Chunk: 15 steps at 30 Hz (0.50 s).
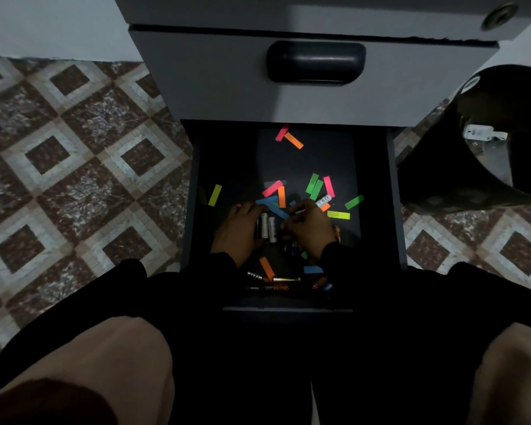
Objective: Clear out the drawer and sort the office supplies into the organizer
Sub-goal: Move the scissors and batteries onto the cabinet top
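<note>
The open dark drawer (374,191) holds scattered neon sticky flags: pink and orange ones (293,140) at the back, green ones (314,185) and a yellow one (214,195) around the middle. My left hand (236,230) lies in the drawer, its fingers curled beside two white batteries (268,227) that it holds against its thumb. Just right of them, my right hand (310,230) has bent fingers that pinch a small pink flag (301,211). Another white battery (323,200) lies past its fingertips. More batteries and pens (284,280) lie near the drawer front.
A closed grey drawer with a dark handle (315,62) sits above the open one. A black chair base (485,142) stands at the right on the patterned tile floor (83,167). My knees (105,363) fill the bottom of the view.
</note>
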Tool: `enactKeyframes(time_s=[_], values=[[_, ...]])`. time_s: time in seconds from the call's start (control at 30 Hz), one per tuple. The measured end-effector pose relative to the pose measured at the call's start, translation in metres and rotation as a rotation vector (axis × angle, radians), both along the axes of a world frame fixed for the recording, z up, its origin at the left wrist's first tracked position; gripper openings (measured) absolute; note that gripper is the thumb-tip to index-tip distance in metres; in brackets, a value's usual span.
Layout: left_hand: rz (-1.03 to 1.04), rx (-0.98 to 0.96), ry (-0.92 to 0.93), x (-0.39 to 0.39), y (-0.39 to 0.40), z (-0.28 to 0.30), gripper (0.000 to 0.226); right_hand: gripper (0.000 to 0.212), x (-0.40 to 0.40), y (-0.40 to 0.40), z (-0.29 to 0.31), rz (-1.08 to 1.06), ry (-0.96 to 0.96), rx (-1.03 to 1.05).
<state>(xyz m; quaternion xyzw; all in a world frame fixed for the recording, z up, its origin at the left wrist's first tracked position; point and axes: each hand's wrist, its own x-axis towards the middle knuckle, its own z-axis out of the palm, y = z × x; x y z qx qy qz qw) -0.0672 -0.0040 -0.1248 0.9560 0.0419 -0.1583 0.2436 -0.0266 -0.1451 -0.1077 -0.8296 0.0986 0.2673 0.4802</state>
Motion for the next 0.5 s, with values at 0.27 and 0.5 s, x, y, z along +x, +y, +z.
enactKeyframes(time_s=[0.27, 0.5], values=[[-0.063, 0.039, 0.028, -0.001, -0.003, 0.002, 0.085, 0.031, 0.033, -0.054, -0.003, 0.287, -0.35, -0.51], [-0.127, 0.087, -0.008, -0.002, -0.009, 0.004, 0.075, 0.042, 0.031, -0.054, -0.012, 0.374, -0.408, -0.488]])
